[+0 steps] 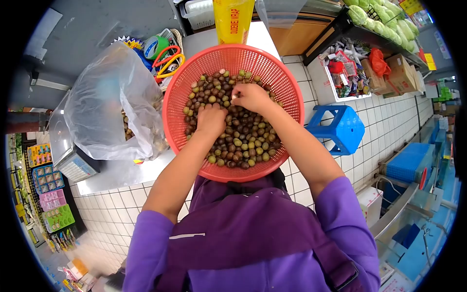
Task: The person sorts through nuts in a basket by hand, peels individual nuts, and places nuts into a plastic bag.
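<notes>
A red plastic colander (170,100) holds a heap of small round fruits (248,141), some brown and some green. My left hand (212,119) rests on the heap at the left with fingers curled down among the fruits; what they grip is hidden. Farther up and to the right, my right hand (251,97) is closed over the fruits, thumb and fingers drawn together. Whatever sits in that pinch is too small to make out.
Left of the colander, a clear plastic bag (109,97) holding more fruits stands by a scale (73,163). Scissors (170,63), green tape (155,47) and a yellow wrap roll (233,22) lie beyond. A blue stool (343,129) and a white crate (323,80) are right.
</notes>
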`<state>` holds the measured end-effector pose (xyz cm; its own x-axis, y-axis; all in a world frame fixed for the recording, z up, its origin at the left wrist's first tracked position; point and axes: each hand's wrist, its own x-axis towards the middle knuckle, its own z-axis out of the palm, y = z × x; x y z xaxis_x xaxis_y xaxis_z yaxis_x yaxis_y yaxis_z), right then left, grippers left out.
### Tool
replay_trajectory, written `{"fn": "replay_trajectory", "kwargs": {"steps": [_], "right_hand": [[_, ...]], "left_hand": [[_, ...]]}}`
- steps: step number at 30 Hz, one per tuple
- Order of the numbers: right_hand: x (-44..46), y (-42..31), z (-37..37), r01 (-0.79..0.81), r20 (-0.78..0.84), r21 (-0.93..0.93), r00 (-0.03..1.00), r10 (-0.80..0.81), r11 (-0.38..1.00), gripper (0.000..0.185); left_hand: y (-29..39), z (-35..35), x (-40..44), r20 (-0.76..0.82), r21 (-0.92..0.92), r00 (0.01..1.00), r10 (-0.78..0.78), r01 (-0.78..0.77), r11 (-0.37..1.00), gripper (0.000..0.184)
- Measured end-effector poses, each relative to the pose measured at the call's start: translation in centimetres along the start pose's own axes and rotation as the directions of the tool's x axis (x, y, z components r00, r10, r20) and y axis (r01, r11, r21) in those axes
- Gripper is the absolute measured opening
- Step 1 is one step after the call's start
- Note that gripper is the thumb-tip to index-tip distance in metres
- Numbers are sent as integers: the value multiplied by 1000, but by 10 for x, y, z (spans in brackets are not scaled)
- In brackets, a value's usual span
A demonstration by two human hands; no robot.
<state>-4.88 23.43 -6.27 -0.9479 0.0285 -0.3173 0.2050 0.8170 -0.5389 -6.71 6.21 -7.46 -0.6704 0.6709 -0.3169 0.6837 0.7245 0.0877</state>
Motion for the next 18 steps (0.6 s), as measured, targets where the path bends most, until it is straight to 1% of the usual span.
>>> {"fn": "replay_trajectory", "kwargs": {"steps": [1, 2, 3, 5, 6, 7, 8, 9, 10, 11, 12, 13, 15, 16, 17, 18], "right_hand": [[-11, 8, 2, 52, -73, 260, 997, -35, 964, 28], [-22, 15, 6, 116, -149, 500, 988, -47, 858, 27], [-37, 13, 0, 113, -145, 494, 988, -47, 862, 27], [-65, -2, -19, 40, -116, 654, 992, 48, 756, 21], [-73, -5, -20, 41, -120, 656, 991, 50, 754, 21], [-81, -7, -20, 63, -142, 702, 988, 52, 710, 22], [-89, -10, -20, 85, -161, 744, 985, 54, 663, 23], [-95, -15, -18, 86, -162, 747, 985, 56, 660, 23], [-101, -22, -14, 160, -237, 689, 971, 11, 707, 25], [-107, -31, -12, 232, -308, 623, 951, -39, 747, 27], [-115, -45, -16, 230, -318, 499, 946, -70, 836, 29], [-117, -51, -10, 331, -391, 332, 901, -190, 884, 31], [-123, -61, -4, 465, -468, 240, 825, -318, 852, 31], [-123, -65, -4, 507, -501, 256, 797, -336, 823, 31], [-120, -63, -6, 512, -501, 255, 795, -341, 820, 31], [-116, -59, -9, 454, -498, 283, 823, -275, 845, 30]], "left_hand": [[-1, -1, 1, -47, 12, 998, 33, -33, 999, 28], [-3, -2, -2, -108, -25, 993, 50, -53, 998, 25], [0, -9, -7, -110, -34, 993, 48, -52, 998, 25], [2, -29, -17, -83, -297, 993, -79, 51, 954, 23], [0, -33, -25, -185, -324, 982, -42, -21, 946, 20], [-1, -33, -30, -184, -318, 982, -34, -26, 948, 20], [-2, -32, -36, -142, -704, 989, -30, -79, 706, 24], [-1, -31, -42, -104, -944, 994, -11, -95, 315, 27], [3, -34, -50, -101, -943, 995, -11, -93, 318, 27], [9, -41, -59, 36, -993, 999, 3, 36, -109, 29], [14, -48, -68, 152, -843, 986, 72, 167, -511, 32], [16, -53, -76, 152, -843, 986, 70, 166, -511, 32], [20, -61, -91, 163, -578, 979, 121, 194, -793, 33], [18, -61, -97, 223, -509, 971, 85, 191, -839, 29], [12, -62, -108, 188, -472, 979, 78, 160, -867, 28], [6, -66, -123, 155, -430, 985, 72, 133, -893, 27]]}}
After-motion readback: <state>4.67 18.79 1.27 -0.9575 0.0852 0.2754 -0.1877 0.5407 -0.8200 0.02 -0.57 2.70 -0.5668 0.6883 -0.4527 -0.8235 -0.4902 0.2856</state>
